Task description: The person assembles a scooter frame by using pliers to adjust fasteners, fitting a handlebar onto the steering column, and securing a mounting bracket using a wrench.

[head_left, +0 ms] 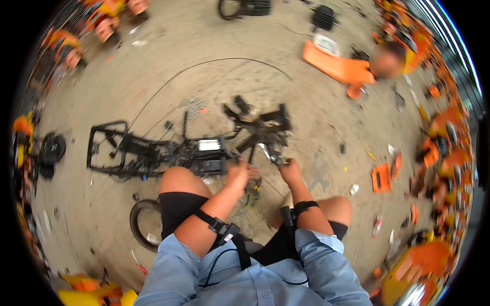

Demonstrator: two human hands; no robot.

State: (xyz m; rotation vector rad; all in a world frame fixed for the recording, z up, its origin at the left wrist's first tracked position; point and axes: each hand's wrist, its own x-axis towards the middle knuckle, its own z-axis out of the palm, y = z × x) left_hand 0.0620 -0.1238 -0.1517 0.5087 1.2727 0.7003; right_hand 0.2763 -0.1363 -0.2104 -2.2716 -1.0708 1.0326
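Note:
A dark scooter-like frame point(168, 153) lies on the concrete before me, with a pale rectangular block point(209, 145) on it. Joined to its right end is a blurred black fork-like front part point(263, 127). My left hand point(242, 174) is at the frame's right end, below a dark rod; motion smears its fingers. Further right, my right hand point(289, 171) is closed at the lower end of the front part, beside a shiny silver piece point(264, 151). What it grips is hidden. Green-and-yellow handled tools point(252, 194) lie below my left hand.
A tyre point(144, 224) lies by my left knee. A long thin cable point(204, 62) arcs over the floor beyond the frame. An orange body panel point(337, 64) lies at the far right, near another person point(390, 61). Orange scooter parts line the right side.

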